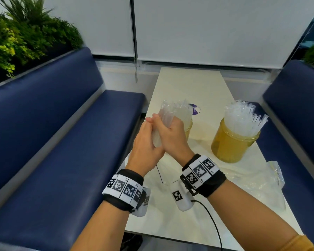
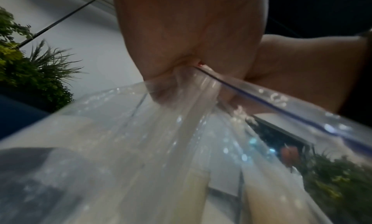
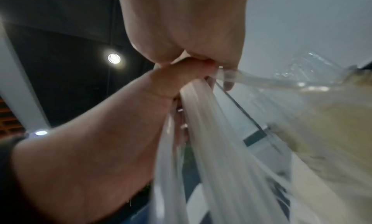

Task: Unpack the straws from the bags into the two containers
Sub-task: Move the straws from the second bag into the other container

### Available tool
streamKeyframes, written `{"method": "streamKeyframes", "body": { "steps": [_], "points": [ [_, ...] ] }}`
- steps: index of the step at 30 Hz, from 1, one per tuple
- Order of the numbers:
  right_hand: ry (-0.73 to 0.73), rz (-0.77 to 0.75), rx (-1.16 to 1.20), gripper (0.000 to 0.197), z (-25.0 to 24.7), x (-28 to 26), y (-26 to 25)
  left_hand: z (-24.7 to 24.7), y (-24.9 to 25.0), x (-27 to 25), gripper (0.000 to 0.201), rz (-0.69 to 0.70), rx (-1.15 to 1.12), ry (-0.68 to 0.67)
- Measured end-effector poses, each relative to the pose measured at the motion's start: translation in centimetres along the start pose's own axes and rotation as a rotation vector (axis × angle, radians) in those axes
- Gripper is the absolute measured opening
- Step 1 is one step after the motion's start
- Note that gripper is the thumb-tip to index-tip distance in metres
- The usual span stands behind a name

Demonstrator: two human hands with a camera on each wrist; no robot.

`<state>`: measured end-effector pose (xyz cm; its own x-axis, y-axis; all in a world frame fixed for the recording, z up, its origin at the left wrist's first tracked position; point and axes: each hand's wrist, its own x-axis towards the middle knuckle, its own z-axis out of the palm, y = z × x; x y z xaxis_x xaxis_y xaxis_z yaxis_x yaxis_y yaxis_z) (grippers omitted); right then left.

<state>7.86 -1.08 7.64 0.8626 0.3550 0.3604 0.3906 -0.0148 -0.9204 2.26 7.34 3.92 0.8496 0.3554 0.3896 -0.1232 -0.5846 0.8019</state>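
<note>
Both hands are raised over the table's left side, holding a bundle of clear wrapped straws [image 1: 172, 110] upright. My left hand [image 1: 149, 136] wraps it from the left and my right hand [image 1: 170, 134] grips it from the right. In the wrist views a clear bag [image 2: 181, 148] with a dark blue line hangs under the hands, and the straws [image 3: 211, 140] run down from the grip. The left amber container [image 1: 188, 127] is mostly hidden behind my right hand. The right amber container [image 1: 232, 144] stands full of straws [image 1: 243, 118].
Crumpled empty clear bags [image 1: 252, 180] lie on the white table [image 1: 188, 84] near its right edge. A purple-labelled bag [image 1: 194, 109] lies behind the left container. Blue benches [image 1: 62, 142] flank the table on both sides, with plants [image 1: 16, 38] behind the left one.
</note>
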Motion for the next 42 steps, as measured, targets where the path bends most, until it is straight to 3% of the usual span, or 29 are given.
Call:
{"method": "streamKeyframes", "body": {
  "steps": [3, 7, 11, 17, 22, 25, 27, 31, 33, 36, 38, 42],
  "points": [
    [0.016, -0.064, 0.089, 0.03, -0.9, 1.7, -3.5, -0.4, -0.5, -0.3, 0.043, -0.052, 0.082, -0.025],
    [0.04, -0.331, 0.202, 0.024, -4.3, 6.0, -9.3, -0.9, -1.4, -0.9, 0.049, -0.028, 0.166, -0.044],
    [0.129, -0.501, 0.181, 0.017, -6.7, 10.9, -10.2, -1.6, -1.4, -0.8, 0.053, -0.021, 0.218, -0.042],
    [0.105, -0.293, -0.077, 0.024, -5.1, 14.0, -0.7, -2.5, -0.9, -0.4, 0.051, -0.023, 0.214, -0.034],
    [0.093, -0.046, -0.167, 0.04, -3.9, 12.8, 6.6, -2.7, -1.0, -0.5, 0.048, -0.02, 0.212, -0.041],
    [0.093, 0.048, -0.227, 0.035, -3.6, 11.3, 8.8, -2.6, -1.1, -0.6, 0.047, -0.015, 0.213, -0.043],
    [0.124, 0.022, -0.256, 0.025, -3.5, 10.6, 8.7, -2.6, -1.1, -0.5, 0.047, -0.014, 0.212, -0.047],
    [0.228, -0.169, -0.217, 0.078, -3.7, 11.2, 7.1, -2.3, -1.1, -0.3, 0.045, -0.02, 0.217, -0.06],
    [0.238, -0.257, -0.249, 0.078, -4.0, 12.2, 6.4, -2.1, -1.0, -0.1, 0.044, -0.022, 0.217, -0.06],
    [0.117, -0.359, -0.627, 0.05, -4.4, 13.9, 6.0, -2.0, -0.6, 0.0, 0.043, -0.017, 0.208, -0.063],
    [-0.047, -0.306, -0.825, 0.037, -4.4, 14.5, 6.8, -1.9, -0.4, 0.0, 0.042, -0.014, 0.204, -0.066],
    [-0.284, -0.264, -1.054, 0.027, -4.6, 13.1, 9.7, -1.9, -0.3, -0.1, 0.043, -0.013, 0.186, -0.08]
  ]
}}
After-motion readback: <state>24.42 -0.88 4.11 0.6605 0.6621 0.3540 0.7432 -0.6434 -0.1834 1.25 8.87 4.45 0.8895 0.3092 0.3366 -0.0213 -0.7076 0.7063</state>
